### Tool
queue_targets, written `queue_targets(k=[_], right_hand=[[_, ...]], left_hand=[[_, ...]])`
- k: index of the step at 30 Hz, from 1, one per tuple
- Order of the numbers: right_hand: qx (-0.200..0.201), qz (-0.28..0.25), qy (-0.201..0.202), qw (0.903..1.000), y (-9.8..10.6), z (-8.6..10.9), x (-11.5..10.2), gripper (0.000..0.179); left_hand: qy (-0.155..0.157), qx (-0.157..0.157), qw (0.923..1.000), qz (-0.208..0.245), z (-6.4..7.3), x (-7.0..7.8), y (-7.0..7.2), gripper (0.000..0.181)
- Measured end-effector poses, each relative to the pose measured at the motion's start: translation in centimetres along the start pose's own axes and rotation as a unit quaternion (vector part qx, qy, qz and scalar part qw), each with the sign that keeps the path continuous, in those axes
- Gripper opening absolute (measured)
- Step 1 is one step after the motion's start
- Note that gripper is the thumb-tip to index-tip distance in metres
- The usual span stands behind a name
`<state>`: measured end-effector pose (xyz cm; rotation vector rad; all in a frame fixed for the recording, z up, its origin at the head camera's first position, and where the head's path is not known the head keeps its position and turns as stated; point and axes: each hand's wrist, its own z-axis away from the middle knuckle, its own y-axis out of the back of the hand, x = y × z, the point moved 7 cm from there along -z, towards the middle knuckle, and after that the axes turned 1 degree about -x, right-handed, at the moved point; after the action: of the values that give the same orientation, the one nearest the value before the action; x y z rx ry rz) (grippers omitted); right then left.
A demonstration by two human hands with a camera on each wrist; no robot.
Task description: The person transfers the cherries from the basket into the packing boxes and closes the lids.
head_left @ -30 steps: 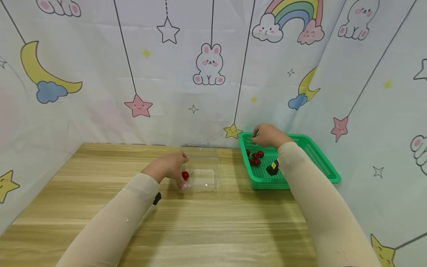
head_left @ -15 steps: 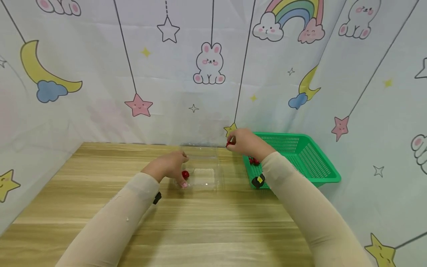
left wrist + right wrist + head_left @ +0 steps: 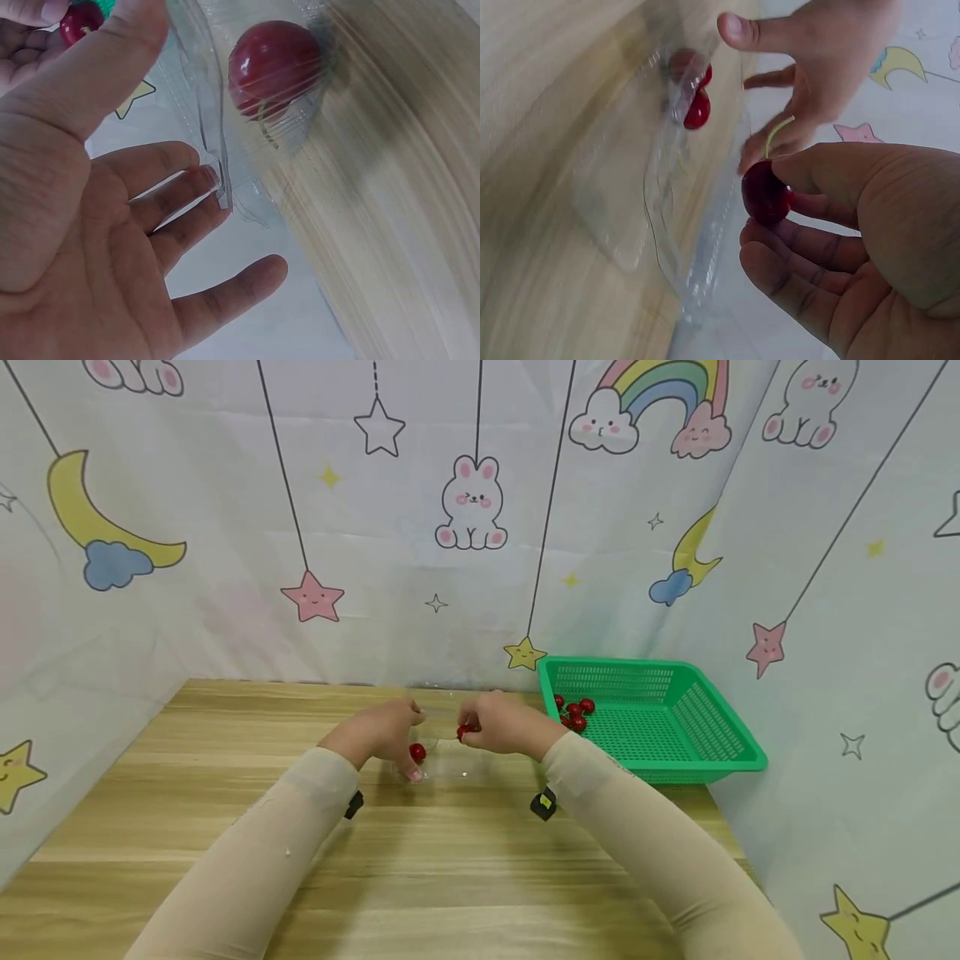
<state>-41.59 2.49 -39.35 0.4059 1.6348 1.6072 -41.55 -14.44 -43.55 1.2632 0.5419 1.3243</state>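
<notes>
A clear plastic box [image 3: 453, 767] lies on the table with its lid raised at the back. Inside, at its left end, sits a red cherry [image 3: 417, 752]; the right wrist view shows a second red shape against it, perhaps another cherry or a reflection. My left hand [image 3: 378, 732] stays at the box's left side, thumb and fingers spread, some fingertips touching the plastic edge in the left wrist view. Over the box, my right hand [image 3: 513, 724] pinches a dark red cherry [image 3: 763, 193] between thumb and fingers, its green stem sticking up.
A green slotted basket [image 3: 667, 767] stands at the right, with several red cherries [image 3: 576, 714] gathered at its left end. Behind the wooden table [image 3: 450, 877] hangs a white cartoon-printed curtain [image 3: 390, 527], which also runs along the right side.
My right hand has come left from over the basket to above the plastic box, carrying a cherry. The left hand has stayed in place beside the box.
</notes>
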Motion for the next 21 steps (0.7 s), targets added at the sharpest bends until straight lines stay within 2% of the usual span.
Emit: queue_targets(k=[14, 21], right_hand=[[-0.074, -0.028, 0.018, 0.9967, -4.6, -2.8, -1.4, 0.011], [-0.082, -0.039, 0.008, 0.9959, -5.7, -4.1, -1.0, 0.01]], left_hand=[[-0.007, -0.007, 0.9998, -0.015, -0.2, -0.2, -0.1, 0.115], [-0.012, -0.008, 0.9996, -0.025, -0.5, -0.4, 0.0, 0.116]])
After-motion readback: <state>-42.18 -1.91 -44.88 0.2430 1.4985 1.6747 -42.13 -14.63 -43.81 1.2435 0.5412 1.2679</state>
